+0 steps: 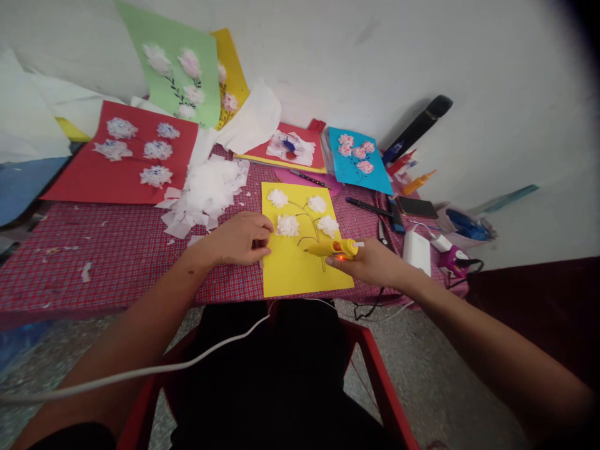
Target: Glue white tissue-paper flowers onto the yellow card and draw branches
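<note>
A yellow sheet of paper (285,275) lies at the table's front edge. It carries several white tissue-paper flowers (287,225) and a drawn branching stem. My right hand (368,259) grips a yellow glue gun (334,248), its nozzle pointing left, just over or on the sheet near a curved stem line; a small red light glows on it. At the sheet's left edge rests my left hand (246,239), its fingers curled in and fingertips on the paper's border. Whether any small piece is under them is hidden.
A heap of white tissue pieces (210,187) lies behind my left hand. Finished flower pictures on red (180,140), green (164,37) and blue paper (344,178) stand around. Pens, scissors (383,234), a phone (417,207) and a white power box (417,251) with cables are at right.
</note>
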The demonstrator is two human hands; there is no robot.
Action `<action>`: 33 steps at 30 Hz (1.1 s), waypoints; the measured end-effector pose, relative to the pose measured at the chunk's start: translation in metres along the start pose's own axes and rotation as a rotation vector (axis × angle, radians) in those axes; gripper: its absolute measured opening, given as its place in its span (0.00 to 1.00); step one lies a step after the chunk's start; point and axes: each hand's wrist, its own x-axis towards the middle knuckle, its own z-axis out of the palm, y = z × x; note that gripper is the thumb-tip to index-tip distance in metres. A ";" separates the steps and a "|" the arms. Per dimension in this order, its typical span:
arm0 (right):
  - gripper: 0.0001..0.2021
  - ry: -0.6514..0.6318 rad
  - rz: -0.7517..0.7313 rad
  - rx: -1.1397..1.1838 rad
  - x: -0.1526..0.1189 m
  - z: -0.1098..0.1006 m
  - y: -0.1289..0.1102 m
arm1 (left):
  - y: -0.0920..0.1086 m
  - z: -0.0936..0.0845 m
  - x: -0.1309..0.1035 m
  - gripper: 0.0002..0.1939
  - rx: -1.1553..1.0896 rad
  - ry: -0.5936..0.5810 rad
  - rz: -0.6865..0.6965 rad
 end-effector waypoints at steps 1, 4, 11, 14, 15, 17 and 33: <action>0.22 -0.002 -0.003 -0.007 0.000 0.000 0.000 | 0.000 0.000 0.000 0.09 -0.001 -0.005 -0.002; 0.21 -0.004 -0.007 -0.015 0.000 -0.001 -0.001 | 0.000 0.000 0.000 0.09 -0.008 -0.013 -0.015; 0.22 -0.015 -0.001 -0.016 -0.001 -0.001 0.000 | -0.001 0.001 0.000 0.09 -0.013 -0.006 -0.016; 0.22 -0.014 -0.013 -0.027 -0.001 -0.001 -0.001 | 0.000 0.000 0.000 0.09 -0.011 -0.010 -0.018; 0.22 -0.018 -0.011 -0.023 -0.002 -0.002 -0.001 | 0.000 0.000 0.000 0.09 -0.012 -0.009 -0.019; 0.22 -0.026 -0.010 -0.011 -0.004 -0.002 -0.002 | 0.000 0.000 0.000 0.09 -0.014 -0.004 -0.021; 0.16 -0.053 -0.041 0.058 -0.008 -0.001 -0.010 | -0.001 0.001 0.000 0.09 0.002 -0.010 -0.013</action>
